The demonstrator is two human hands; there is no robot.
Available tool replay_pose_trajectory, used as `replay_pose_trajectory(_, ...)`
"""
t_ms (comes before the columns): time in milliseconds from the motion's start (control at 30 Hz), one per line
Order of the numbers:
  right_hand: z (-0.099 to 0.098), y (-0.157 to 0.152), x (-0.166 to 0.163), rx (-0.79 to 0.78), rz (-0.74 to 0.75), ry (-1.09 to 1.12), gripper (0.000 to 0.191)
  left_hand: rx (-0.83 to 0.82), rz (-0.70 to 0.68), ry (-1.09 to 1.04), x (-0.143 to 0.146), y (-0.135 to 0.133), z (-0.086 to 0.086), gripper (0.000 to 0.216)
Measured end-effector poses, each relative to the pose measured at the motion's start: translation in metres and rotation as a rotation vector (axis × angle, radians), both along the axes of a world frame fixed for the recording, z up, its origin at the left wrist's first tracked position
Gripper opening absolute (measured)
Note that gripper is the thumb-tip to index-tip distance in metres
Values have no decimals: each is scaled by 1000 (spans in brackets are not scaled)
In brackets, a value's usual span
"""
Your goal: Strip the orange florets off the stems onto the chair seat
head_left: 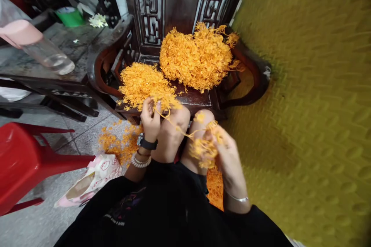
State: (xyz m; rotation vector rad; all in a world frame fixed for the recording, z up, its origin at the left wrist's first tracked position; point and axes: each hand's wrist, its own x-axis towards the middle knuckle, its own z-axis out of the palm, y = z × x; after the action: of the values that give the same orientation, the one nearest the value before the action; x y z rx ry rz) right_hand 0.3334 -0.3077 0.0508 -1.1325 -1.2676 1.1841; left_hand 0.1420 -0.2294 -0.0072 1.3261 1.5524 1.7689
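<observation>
Two heaps of orange stringy pieces lie on a dark carved wooden chair (199, 100): a larger heap (197, 60) at the back and a smaller heap (142, 83) at the front left. My left hand (150, 117) is closed, pinching strands at the edge of the smaller heap. My right hand (220, 146), slightly blurred, is closed on a clump of the orange pieces (203, 148) above my knees. A thin orange strand (176, 125) runs between both hands. More orange pieces lie in my lap (215, 187).
Orange scraps (121, 144) litter the tiled floor beside a pink printed bag (95, 175). A red plastic stool (26, 162) stands at the left. A dark side table (43, 58) holds a clear bottle (37, 44) and a green tub (70, 16). A yellow textured surface (313, 104) fills the right.
</observation>
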Motion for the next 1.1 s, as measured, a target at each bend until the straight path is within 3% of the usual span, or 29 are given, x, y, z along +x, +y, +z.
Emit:
replay_pose_trajectory(67,-8,1,-2,40,217,-177,13,-20,-73,-112,2,10,6,37)
replay_pose_trajectory(200,-6,9,20,138,683,-554,23,19,-212,-256,6,21,26,44)
replay_pose_trajectory(300,6,21,45,129,812,-541,28,112,-349,-300,10,22,38,47)
replay_pose_trajectory(333,10,26,49,138,759,-491,27,150,-382,-281,11,21,41,47)
replay_pose_trajectory(400,14,35,42,186,519,-337,27,215,-420,-171,16,21,45,46)
replay_pose_trajectory(467,13,43,19,216,261,-147,40,268,-435,19,20,20,47,45)
replay_pose_trajectory(533,9,50,-10,185,149,-21,48,318,-431,198,24,18,49,46)
replay_pose_trajectory(633,4,59,-39,117,-12,28,18,344,-301,264,22,17,51,43)
replay_pose_trajectory(767,10,65,-36,87,-99,160,18,327,-2,404,12,16,52,34)
replay_pose_trajectory(867,18,64,-29,117,-164,261,18,339,105,446,11,16,50,29)
replay_pose_trajectory(1000,16,67,-26,131,-154,266,20,311,-89,265,15,20,44,20)
replay_pose_trajectory(1100,8,75,-21,101,-203,103,21,262,-206,259,12,21,42,17)
